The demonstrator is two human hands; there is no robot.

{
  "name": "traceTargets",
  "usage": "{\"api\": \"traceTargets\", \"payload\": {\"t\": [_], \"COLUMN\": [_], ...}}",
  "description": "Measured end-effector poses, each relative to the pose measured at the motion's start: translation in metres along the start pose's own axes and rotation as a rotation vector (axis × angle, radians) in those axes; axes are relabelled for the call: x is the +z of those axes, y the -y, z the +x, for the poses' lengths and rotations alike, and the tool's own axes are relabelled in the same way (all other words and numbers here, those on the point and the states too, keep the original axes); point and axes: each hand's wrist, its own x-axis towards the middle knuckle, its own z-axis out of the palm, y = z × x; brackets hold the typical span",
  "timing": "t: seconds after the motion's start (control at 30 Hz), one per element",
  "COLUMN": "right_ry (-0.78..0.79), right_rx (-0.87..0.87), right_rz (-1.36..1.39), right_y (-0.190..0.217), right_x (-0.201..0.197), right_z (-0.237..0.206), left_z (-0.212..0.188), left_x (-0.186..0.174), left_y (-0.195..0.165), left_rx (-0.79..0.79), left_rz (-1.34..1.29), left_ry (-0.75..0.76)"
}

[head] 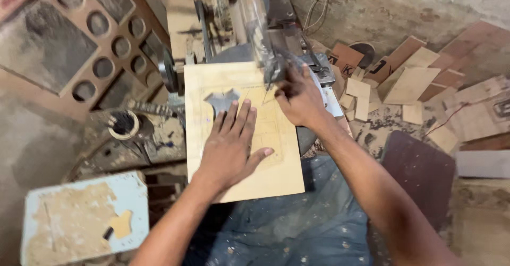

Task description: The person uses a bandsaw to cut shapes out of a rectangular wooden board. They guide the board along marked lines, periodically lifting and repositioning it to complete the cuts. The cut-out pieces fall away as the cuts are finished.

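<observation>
Left hand [231, 146] flat (fingers spread) on plywood sheet [276, 175].

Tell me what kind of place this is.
Most likely a small woodworking shop. A left hand presses a plywood sheet flat on a saw machine, the right hand works by the blade, and wood offcuts litter the dusty floor. A board with round cutouts leans nearby.

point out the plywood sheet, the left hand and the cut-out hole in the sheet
plywood sheet [276, 178], head view, bare lower right part of the sheet
left hand [228, 149], head view, back of the hand lying flat on the sheet
cut-out hole [221, 101], head view, middle of the dark opening above the fingertips
</observation>
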Motion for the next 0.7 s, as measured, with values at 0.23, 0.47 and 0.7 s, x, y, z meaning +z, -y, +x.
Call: {"api": "traceTargets", "payload": {"t": [0.23, 0.47, 0.7], "right_ry": [0.016, -0.006, -0.031], "right_rx": [0.029, 0.075, 0.007], "right_rz": [0.048, 0.061, -0.029], "right_y": [0.005, 0.005, 0.003], "right_x": [-0.004, -0.002, -0.001], "right_z": [-0.001, -0.001, 0.004], "left_z": [-0.005, -0.004, -0.001], "left_x": [-0.001, 0.001, 0.002], "left_y": [0.002, 0.009, 0.010], "left_rx": [-0.011, -0.005, -0.017], "left_rz": [-0.018, -0.034, -0.019], "left_ry": [-0.055, -0.042, -0.047]}}
